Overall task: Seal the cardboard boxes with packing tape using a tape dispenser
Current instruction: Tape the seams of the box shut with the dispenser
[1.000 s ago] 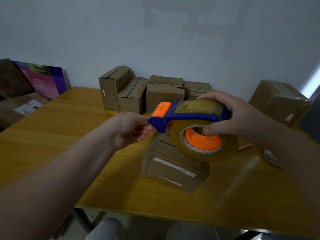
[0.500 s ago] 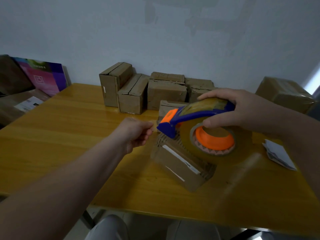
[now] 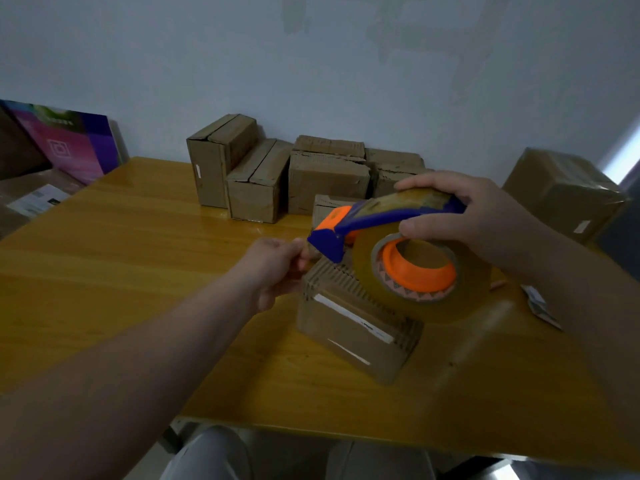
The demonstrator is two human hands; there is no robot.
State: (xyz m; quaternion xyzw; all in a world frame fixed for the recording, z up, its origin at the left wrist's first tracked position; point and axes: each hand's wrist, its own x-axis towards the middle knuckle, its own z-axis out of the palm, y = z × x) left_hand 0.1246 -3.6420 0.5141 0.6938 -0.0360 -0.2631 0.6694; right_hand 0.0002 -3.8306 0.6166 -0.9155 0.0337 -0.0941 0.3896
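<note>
Stacked boxes (image 3: 258, 188) at the wall: flap seams gape, judged unsealed. Left hand (image 3: 273, 268): pinches what appears to be the tape end (image 3: 308, 253). Cardboard box (image 3: 349, 323) below: no strip evident yet. Tape dispenser (image 3: 381, 216): gripped just above it by right hand (image 3: 481, 216).

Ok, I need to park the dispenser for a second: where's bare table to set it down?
Widest bare table lies left of the left hand, before the back row of boxes. A near strip runs from the front box to the table edge. Crowded: the back wall, and right, by the papers and big box.
</note>
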